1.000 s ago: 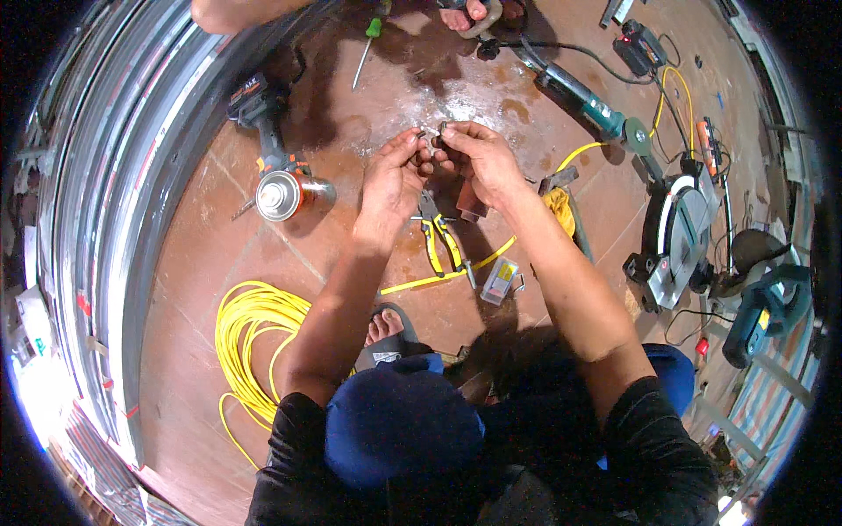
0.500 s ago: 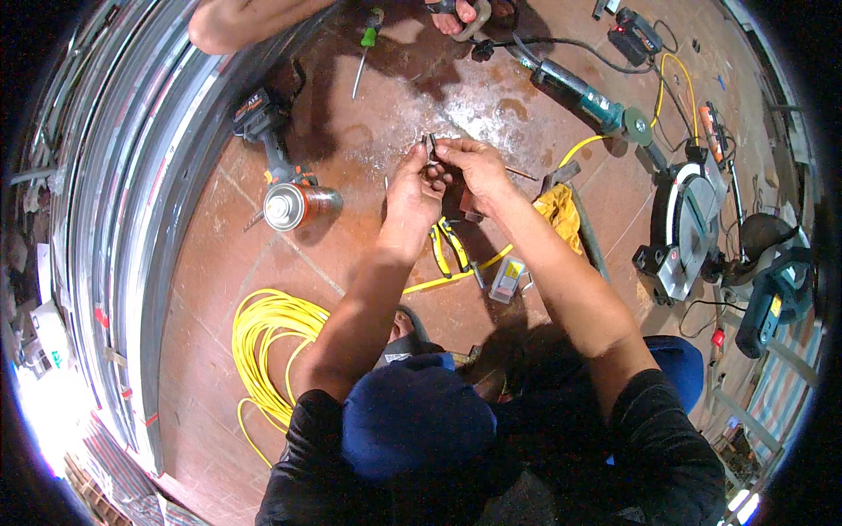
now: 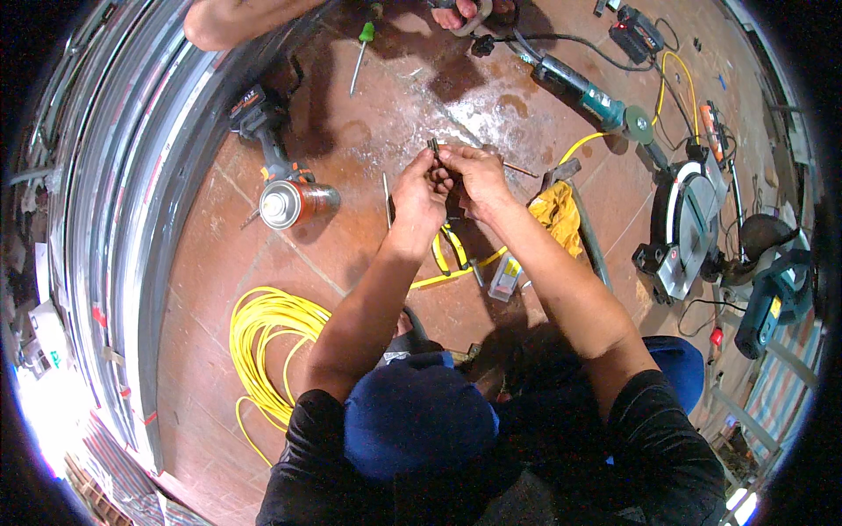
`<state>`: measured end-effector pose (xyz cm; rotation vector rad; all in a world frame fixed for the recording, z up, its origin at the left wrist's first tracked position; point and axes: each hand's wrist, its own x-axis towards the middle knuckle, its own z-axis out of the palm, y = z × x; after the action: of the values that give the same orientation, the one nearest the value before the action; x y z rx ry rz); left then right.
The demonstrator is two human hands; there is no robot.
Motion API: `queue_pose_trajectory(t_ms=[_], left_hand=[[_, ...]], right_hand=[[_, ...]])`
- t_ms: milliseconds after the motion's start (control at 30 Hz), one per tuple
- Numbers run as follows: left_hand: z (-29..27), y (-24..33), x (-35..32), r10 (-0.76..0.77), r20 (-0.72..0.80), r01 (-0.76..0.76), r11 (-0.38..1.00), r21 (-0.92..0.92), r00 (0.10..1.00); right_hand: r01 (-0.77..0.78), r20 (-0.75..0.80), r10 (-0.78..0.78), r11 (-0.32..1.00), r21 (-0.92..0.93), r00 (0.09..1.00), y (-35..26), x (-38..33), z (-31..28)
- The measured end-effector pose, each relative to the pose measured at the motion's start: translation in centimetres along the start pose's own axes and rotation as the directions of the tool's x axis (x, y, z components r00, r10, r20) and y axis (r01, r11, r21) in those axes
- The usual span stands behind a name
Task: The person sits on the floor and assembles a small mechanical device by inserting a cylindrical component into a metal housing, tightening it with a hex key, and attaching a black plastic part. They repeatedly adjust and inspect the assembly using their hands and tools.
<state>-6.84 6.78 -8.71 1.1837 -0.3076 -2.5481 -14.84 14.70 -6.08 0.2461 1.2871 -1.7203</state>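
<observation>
1. Directions are clock-face, seen from the two hands, with twelve toward the top of the view.
2. The left forearm comes in from seven o'clock, the elbow bent below a black sleeve. Its left hand (image 3: 419, 195) is turned with the thumb upward and the fingers curled inward.
3. The right forearm slants in from between four and five o'clock, the elbow bent out to the side. Its right hand (image 3: 480, 180) has its back partly showing, with the thumb and forefinger reaching toward the other hand.
4. Both hands meet at their fingertips, pinching a small dark piece (image 3: 433, 147) between them; it pokes up past the fingers toward twelve. Its lower part is hidden by the fingers.
5. At six o'clock, partly covered by the left hand and wrist, lie yellow-handled pliers (image 3: 456, 248). A clear plastic box (image 3: 504, 280) sits at five, just beside the right forearm.
6. A yellow cloth (image 3: 559, 221) lies near four o'clock; an angle grinder (image 3: 592, 103) at two; a green-handled screwdriver (image 3: 364, 39) at eleven; a spray can (image 3: 307, 204) at nine.
</observation>
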Motion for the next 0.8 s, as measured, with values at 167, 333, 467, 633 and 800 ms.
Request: queue_pose_trajectory(t_ms=[167, 333, 467, 633, 800], left_hand=[[-0.2, 0.0, 0.1, -0.007, 0.053, 0.009, 0.999, -0.035, 0.999], [-0.2, 0.0, 0.2, 0.013, 0.056, -0.013, 1.0, -0.005, 0.998], [0.0, -0.1, -0.2, 0.05, 0.073, -0.051, 0.999, 0.017, 0.996], [0.2, 0.0, -0.7, 0.046, 0.062, -0.049, 0.998, 0.037, 0.997], [0.6, 0.1, -1.2, 0.037, 0.059, -0.042, 0.995, 0.085, 0.998]], right_hand=[[-0.015, 0.063, 0.012, 0.998, 0.056, 0.998, -0.7, -0.4, -0.2], [-0.009, 0.113, 0.007, 1.0, 0.018, 0.994, -0.9, -0.8, -0.2], [0.005, 0.112, -0.005, 1.0, 0.005, 0.994, -1.0, -1.1, -0.1], [-0.006, 0.079, 0.005, 1.0, 0.003, 0.997, -1.1, -1.4, -0.2], [-0.006, 0.084, 0.007, 1.0, -0.015, 0.996, -0.8, -1.5, -0.1]])
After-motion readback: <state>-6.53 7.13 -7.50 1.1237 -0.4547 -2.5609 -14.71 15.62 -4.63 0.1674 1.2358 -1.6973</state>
